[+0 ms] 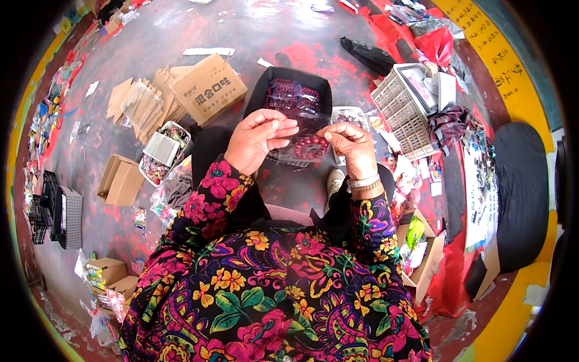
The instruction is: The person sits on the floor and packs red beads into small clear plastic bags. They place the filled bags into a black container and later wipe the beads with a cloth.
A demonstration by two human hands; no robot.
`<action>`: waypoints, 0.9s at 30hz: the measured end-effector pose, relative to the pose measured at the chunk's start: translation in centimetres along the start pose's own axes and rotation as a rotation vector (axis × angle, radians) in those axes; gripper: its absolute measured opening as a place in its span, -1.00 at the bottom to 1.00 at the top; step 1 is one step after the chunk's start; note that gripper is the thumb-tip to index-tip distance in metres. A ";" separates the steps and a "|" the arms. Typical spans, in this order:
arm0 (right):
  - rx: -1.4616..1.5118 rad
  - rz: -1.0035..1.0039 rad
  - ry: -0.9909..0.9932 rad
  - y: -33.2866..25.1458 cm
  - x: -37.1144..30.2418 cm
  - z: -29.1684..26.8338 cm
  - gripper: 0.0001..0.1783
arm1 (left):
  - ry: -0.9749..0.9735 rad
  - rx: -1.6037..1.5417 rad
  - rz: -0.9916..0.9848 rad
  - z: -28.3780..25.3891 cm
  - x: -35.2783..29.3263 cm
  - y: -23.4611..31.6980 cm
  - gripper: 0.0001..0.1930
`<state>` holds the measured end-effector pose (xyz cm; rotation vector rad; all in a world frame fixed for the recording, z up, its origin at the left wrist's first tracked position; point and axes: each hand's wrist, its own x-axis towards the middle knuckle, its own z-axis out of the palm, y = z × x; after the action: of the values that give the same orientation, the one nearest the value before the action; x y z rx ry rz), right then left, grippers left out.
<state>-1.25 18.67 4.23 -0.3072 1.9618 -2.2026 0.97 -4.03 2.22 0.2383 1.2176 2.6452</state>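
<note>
The person's left hand (256,142) and right hand (356,148) are raised in front of the body, at either side of a clear plastic bag (310,125) that holds a string of round, dark red beads (301,149). The right hand's grip is together, thumb and forefinger pinched on the bag's right edge; the left hand's fingers reach to its left side, thumb close to forefinger, but whether that grip is clamped on the film cannot be told. The bag hangs between the hands, over the near part of a black bin (252,90), in which more dark red beads lie in clear packets. Bracelets (365,182) circle the right wrist. Just right of the bin is a pale tray (348,112), and farther right a white plastic basket (403,111) stands tilted. Far left on the floor (274,39) lie a cardboard carton (208,88) and flat cardboard pieces (143,104); nearer on the left are a filled white container (163,148) and an open cardboard box (119,181). At near right, another open box (429,260) holds a bright green package (415,232).
</note>
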 end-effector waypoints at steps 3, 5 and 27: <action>-0.009 -0.025 0.060 -0.2 -0.1 0.0 -0.95 | 0.083 0.091 -0.022 1.1 0.1 0.5 -0.64; -0.018 -0.031 0.110 -0.4 -0.2 -0.1 -0.96 | 0.082 0.253 -0.057 1.1 0.0 0.3 -0.56; 0.087 0.031 0.275 -0.1 -0.7 0.7 -0.92 | 0.052 -0.005 -0.335 1.1 0.0 -4.0 -0.77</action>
<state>-0.40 18.15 4.38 0.0418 1.9745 -2.4112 1.78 -0.75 -0.11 -0.0351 1.1520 2.3764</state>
